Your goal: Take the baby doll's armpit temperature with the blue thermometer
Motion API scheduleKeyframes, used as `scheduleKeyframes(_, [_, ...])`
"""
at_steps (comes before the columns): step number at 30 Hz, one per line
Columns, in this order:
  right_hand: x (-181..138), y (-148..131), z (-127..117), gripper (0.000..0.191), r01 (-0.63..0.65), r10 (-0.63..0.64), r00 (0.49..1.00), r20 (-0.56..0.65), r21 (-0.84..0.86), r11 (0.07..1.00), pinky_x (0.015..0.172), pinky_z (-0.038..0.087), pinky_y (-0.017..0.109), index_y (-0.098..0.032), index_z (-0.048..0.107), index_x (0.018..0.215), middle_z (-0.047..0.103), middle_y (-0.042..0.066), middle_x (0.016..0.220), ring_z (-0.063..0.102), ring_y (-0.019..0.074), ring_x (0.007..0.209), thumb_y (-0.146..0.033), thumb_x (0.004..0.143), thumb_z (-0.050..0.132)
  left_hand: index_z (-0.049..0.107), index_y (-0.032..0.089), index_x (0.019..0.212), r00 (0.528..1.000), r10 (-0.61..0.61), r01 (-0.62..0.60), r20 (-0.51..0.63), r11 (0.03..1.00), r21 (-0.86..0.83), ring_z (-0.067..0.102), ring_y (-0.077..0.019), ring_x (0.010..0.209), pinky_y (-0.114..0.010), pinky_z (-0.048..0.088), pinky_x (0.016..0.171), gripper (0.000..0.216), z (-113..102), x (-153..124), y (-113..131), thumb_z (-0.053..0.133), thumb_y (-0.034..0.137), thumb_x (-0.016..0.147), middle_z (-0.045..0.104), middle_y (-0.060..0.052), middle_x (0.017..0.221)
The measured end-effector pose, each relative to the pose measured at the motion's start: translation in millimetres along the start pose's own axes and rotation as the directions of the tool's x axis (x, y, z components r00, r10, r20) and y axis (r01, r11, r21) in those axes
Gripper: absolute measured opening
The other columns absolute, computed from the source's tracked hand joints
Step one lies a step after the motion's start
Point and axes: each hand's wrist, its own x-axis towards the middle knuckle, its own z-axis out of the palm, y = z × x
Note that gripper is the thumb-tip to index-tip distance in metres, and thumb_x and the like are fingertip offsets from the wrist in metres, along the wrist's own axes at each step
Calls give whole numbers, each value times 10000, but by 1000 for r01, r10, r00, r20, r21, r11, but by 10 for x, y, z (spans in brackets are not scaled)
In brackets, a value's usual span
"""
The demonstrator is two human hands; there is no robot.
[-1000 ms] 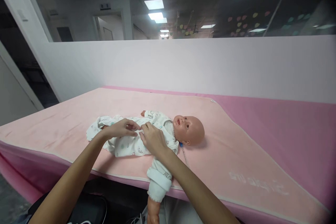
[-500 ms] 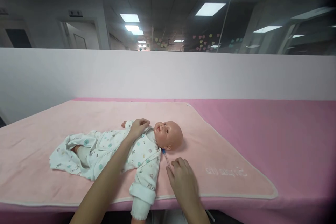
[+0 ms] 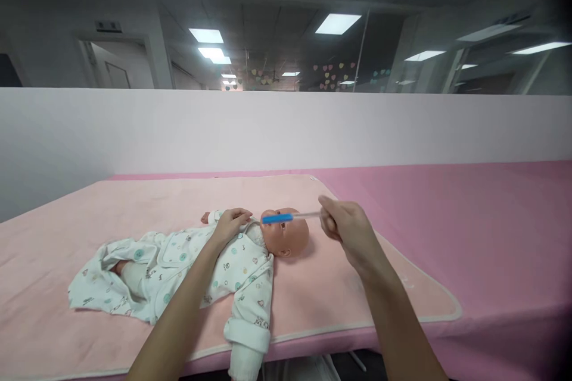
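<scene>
A baby doll in a white printed gown lies on its back, its bald head toward the right. On its upper chest, by the collar, rests my left hand, fingers stretched and laid on the cloth. My right hand is raised at the right of the doll's head, closed round the end of a thin clear stick with a blue tip. From this view the stick crosses in front of the doll's face, its blue part covering the mouth area. Whether it touches the face I cannot tell.
A pale peach mat with a light border lies under the doll on a pink-covered table. The doll's near arm hangs over the front edge. Behind the table stands a low white wall with glass above.
My right hand has risen from beside the doll's neck, bringing the blue-tipped stick up level before its face. My left hand stays on the chest. The view has shifted slightly.
</scene>
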Motion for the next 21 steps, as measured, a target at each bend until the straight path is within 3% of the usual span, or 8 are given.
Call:
scheduleKeyframes(2, [270,-36,79,432,23,-25,998,-50,-24,999,421,140,219,-208,199,469,165,-69,450,159,51,418,-383,768,458,659,118,808,1000,4,-4,11,1000,-7,583,-183,721,-278,429,687,325,0,2,0,540,389,675,663,-72,758])
scheduleKeyframes(4, [516,-22,188,428,5,-5,1000,22,-23,1000,417,130,220,-212,178,470,151,-73,444,141,47,417,-352,738,481,661,119,812,1000,-2,2,15,1000,-8,580,-181,713,-279,428,686,333,2,13,-2,542,395,670,664,-69,751])
scheduleKeyframes(9, [917,8,359,415,-12,13,999,42,-16,1000,402,111,220,-216,181,448,142,-79,417,117,42,406,-329,729,465,665,117,812,1000,-14,14,19,1000,13,588,-184,722,-282,428,693,327,10,46,-6,542,383,669,662,-66,735])
scheduleKeyframes(16, [915,-36,465,428,-34,24,973,229,37,999,390,110,217,-212,198,451,163,-86,394,116,33,382,-357,752,465,668,122,805,1000,-11,10,19,999,46,586,-171,731,-266,420,693,268,9,31,26,522,314,685,658,-51,733])
scheduleKeyframes(21, [808,-113,473,440,-9,5,969,247,18,1000,391,120,217,-212,193,454,163,-86,398,119,37,385,-377,772,448,672,121,806,1000,-4,3,19,999,53,583,-175,738,-269,423,695,273,15,27,51,521,317,690,662,-58,758])
